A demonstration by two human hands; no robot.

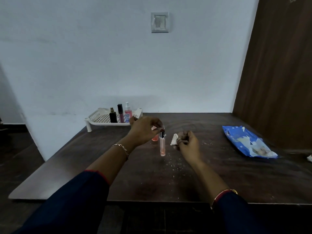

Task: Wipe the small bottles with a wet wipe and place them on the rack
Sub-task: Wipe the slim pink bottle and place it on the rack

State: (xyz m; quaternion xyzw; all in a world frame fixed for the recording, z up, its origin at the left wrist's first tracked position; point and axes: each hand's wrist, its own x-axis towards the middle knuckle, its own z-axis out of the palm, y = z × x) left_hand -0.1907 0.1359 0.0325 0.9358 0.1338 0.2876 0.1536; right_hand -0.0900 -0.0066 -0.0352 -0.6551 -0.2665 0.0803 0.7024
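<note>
My left hand (pixel 143 130) pinches the dark cap of a slim clear tube bottle (pixel 162 146) with pink liquid at its bottom, holding it upright above the dark table (pixel 219 179). My right hand (pixel 188 143) is closed on a crumpled white wet wipe (pixel 174 139), just right of the tube and not touching it. Behind the left hand stands a small orange-pink bottle (pixel 155 137), mostly hidden. The white perforated rack (pixel 101 118) sits at the table's back left and holds a black perfume bottle (pixel 113 115), a mauve lip-gloss tube (pixel 120 114) and a pink spray bottle (pixel 128 112).
A blue wet-wipe pack (pixel 244 141) lies open at the right of the table. White crumbs (pixel 175 163) are scattered in front of my hands. A scrap of white tissue (pixel 309 158) lies at the far right edge. A brown wooden panel (pixel 278 65) rises at the right.
</note>
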